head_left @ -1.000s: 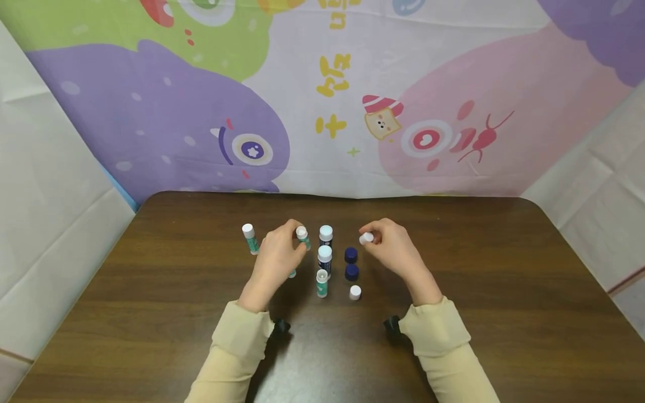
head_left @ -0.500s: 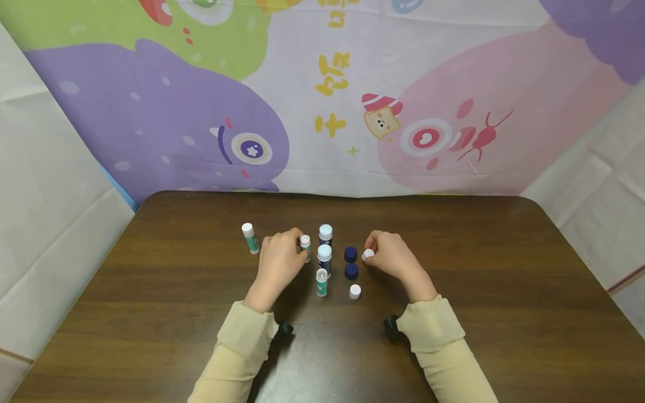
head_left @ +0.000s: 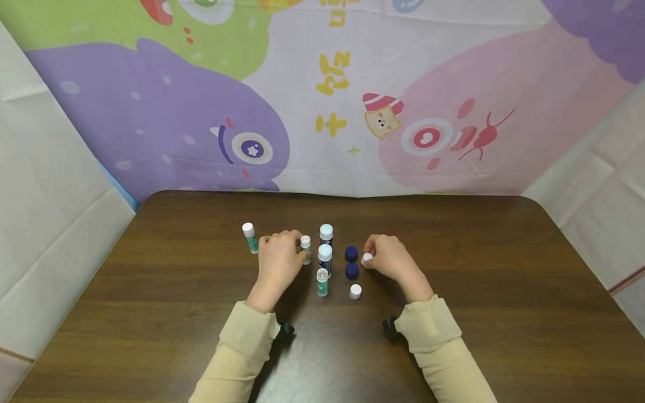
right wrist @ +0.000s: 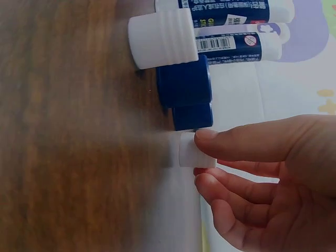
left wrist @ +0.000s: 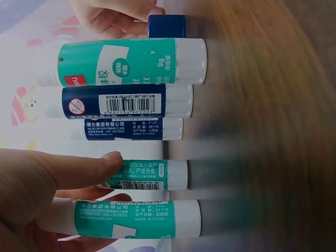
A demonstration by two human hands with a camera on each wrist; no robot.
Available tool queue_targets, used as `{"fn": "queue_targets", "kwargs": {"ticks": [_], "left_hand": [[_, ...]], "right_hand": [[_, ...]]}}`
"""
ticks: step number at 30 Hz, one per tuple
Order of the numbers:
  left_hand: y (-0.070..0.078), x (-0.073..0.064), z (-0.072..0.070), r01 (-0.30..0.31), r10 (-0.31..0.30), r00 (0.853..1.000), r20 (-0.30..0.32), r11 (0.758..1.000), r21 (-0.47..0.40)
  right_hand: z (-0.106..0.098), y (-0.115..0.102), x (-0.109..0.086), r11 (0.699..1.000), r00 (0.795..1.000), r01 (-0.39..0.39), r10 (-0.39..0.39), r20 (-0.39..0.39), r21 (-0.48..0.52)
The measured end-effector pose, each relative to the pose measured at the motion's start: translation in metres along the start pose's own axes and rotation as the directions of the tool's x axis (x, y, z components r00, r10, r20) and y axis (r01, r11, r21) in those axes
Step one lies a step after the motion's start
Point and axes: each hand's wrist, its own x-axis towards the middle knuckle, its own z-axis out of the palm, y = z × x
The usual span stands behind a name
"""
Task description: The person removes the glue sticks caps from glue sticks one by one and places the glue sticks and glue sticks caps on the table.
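Observation:
My left hand pinches a small green-and-white glue stick near its top, its lower end close to the table. Another green glue stick stands beside those fingers in the left wrist view, hidden by the hand in the head view. My right hand pinches a small white cap between thumb and fingertips, low over the table. Just left of it two navy caps sit in line. Two navy glue sticks with white tops stand upright between the hands.
A green glue stick without its cap stands in front of the navy ones. A loose white cap lies to its right. A white-capped green glue stick stands behind and left of my left hand. A cartoon-printed cloth hangs behind the table.
My left hand has lowered the green glue stick toward the table beside the navy sticks. My right hand has brought the white cap down and nearer, beside the navy caps.

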Motion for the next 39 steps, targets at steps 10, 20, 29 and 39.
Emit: {"fn": "queue_targets", "kwargs": {"ticks": [10, 20, 29, 39], "left_hand": [[0.001, -0.001, -0.001, 0.01, -0.01, 1.0, 0.009, 1.0, 0.011], [0.003, -0.002, -0.005, 0.031, -0.031, 0.999, -0.015, 0.999, -0.012], [0.001, -0.005, -0.029, 0.019, -0.019, 1.0, -0.006, 0.998, -0.064], [-0.018, -0.017, -0.038, 0.094, -0.084, 0.991, 0.107, 0.992, -0.088]], "right_hand": [[0.002, 0.0, -0.001, 0.999, 1.0, -0.013, 0.012, -0.017, -0.044], [-0.006, -0.004, -0.003, 0.998, 0.999, -0.017, 0.019, 0.035, -0.058], [-0.019, -0.019, -0.013, 0.997, 1.0, -0.012, 0.011, -0.007, -0.078], [-0.029, -0.051, -0.029, 0.99, 0.98, 0.099, -0.115, -0.161, -0.103]]}}
